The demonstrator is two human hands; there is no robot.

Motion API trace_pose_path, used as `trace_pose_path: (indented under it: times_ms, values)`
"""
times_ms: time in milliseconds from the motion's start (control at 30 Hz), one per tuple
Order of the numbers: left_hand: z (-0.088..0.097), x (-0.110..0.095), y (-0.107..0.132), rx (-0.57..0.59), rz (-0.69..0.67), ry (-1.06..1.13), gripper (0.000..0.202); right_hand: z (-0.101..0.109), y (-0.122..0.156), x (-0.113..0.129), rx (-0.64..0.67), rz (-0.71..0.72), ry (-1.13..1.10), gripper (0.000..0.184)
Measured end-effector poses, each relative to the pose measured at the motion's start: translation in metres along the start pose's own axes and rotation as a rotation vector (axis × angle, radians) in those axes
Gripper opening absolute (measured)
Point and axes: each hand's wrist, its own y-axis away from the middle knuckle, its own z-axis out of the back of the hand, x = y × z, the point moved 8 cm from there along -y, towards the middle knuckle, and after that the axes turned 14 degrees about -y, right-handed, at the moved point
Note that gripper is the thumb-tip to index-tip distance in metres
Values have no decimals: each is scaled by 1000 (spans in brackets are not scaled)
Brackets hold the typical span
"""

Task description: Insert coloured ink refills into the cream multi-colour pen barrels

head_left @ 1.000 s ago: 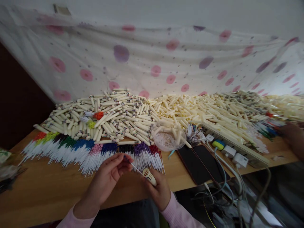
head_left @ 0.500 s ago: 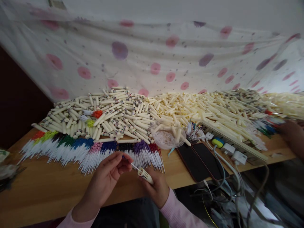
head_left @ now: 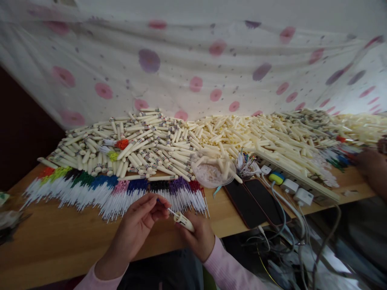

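Note:
My right hand (head_left: 198, 237) grips a cream pen barrel (head_left: 183, 220) over the near edge of the wooden table (head_left: 54, 241). My left hand (head_left: 137, 227) pinches the end of a thin white refill (head_left: 171, 211) whose other end sits in the barrel's mouth. Just beyond my hands lies a row of refills (head_left: 121, 191) sorted by tip colour. Behind it are heaps of cream pen barrels (head_left: 142, 141).
A clear bowl (head_left: 213, 171) of small parts stands mid-table, beside two dark phones (head_left: 256, 201), chargers and a power strip (head_left: 302, 183). Cables (head_left: 290, 233) hang off the table edge. Another person's hand (head_left: 370, 167) works at the far right. A spotted cloth (head_left: 193, 68) hangs behind.
The refill has slid further into the barrel, and my two hands have drawn closer together. The view has tilted down slightly.

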Motion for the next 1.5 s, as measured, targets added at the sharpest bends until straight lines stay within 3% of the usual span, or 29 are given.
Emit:
trace_pose_path:
  times_ms: [667, 867, 1133, 1500]
  values:
    - [-2, 1, 0, -9, -5, -9, 20, 0, 0, 0, 5, -7, -12, 25]
    - [-8, 9, -2, 58, 40, -37, 24, 0, 0, -2, -6, -9, -10, 23]
    - [-3, 12, -4, -1, 123, -2, 27, -1, -1, 0, 5, -10, -12, 20]
    - [1, 11, -3, -43, 40, -102, 27, -1, 2, -3, 3, -11, 20, 21]
